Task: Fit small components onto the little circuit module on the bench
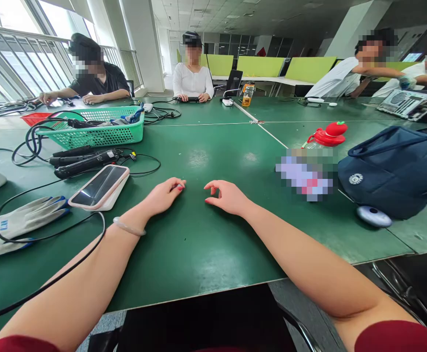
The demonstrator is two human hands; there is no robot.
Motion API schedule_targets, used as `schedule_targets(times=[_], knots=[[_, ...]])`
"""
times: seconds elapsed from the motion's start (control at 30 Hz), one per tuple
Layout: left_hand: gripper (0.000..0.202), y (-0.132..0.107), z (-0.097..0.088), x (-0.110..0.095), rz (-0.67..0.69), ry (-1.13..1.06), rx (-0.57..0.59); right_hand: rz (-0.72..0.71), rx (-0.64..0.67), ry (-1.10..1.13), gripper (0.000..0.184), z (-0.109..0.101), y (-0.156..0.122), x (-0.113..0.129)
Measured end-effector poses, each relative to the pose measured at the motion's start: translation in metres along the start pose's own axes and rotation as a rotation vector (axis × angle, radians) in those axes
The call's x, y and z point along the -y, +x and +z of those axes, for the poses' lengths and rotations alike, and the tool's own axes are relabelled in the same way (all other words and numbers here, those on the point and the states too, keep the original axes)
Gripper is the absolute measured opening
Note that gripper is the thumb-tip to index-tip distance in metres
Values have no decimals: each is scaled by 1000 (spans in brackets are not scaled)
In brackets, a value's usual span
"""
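My left hand point(164, 196) rests on the green tabletop point(198, 244), its fingers loosely bent and nothing in them. A pale bangle point(128, 227) circles that wrist. Opposite it, my right hand point(230, 196) is open, with thumb and index finger apart and no object between them. A small gap of bare table separates the two hands. Nearest to my left hand is a phone with a pink case point(99, 188), propped at a tilt on a white object. Grey-white work gloves with blue trim point(26, 222) lie farther left, beside my left forearm.
A green plastic basket point(99, 129) holds cables and gloves; black handheld devices point(84, 160) lie before it. A black cable point(70, 266) crosses my left forearm. On the right are a red-capped bottle point(326, 134), a navy bag point(396, 171) and a computer mouse point(373, 216). Several people sit around.
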State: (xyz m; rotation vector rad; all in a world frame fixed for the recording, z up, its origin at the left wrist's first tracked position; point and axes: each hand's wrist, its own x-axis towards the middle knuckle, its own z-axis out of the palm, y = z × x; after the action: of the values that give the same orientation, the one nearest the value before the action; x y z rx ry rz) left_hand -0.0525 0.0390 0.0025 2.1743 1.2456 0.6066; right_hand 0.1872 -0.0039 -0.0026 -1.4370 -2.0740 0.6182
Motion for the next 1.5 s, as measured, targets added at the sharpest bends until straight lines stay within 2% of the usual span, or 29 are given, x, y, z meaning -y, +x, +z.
schedule_targets(times=[0.1,0.2,0.27,0.37,0.47,0.6,0.7,0.8,0.93,1.03,1.13,1.23,1.33,1.43,1.5], knots=[[25,-4,12,-17,74,-139,8,29,52,-49,44,0,1,-1],[23,-7,13,-23,22,-85,-57,81,71,-69,51,0,2,-2],[20,-7,12,-22,-19,-15,-59,107,74,-79,53,-1,2,-2],[21,-8,15,-20,-3,78,37,96,79,-98,51,0,3,-2],[21,-9,20,-24,97,150,188,59,73,-107,48,1,4,-3],[23,-13,20,-34,163,84,275,55,66,-98,50,2,5,-4],[28,-14,17,-38,138,-54,230,46,69,-91,50,3,4,-5],[29,-13,16,-37,85,-82,152,26,66,-85,47,2,4,-3],[29,-12,21,-34,66,-196,207,23,90,-46,32,1,2,3],[28,-12,24,-34,68,-407,243,31,167,120,20,1,2,5],[30,-11,23,-36,27,-528,213,59,149,307,21,1,2,1],[31,-9,21,-34,39,-453,116,67,130,322,23,1,2,-1],[31,-7,18,-31,41,-257,5,0,157,152,25,1,1,4],[33,-6,17,-30,18,-111,-64,-102,150,7,7,4,-1,12],[34,-6,17,-30,-8,-86,-66,-130,143,-17,6,5,-1,15]])
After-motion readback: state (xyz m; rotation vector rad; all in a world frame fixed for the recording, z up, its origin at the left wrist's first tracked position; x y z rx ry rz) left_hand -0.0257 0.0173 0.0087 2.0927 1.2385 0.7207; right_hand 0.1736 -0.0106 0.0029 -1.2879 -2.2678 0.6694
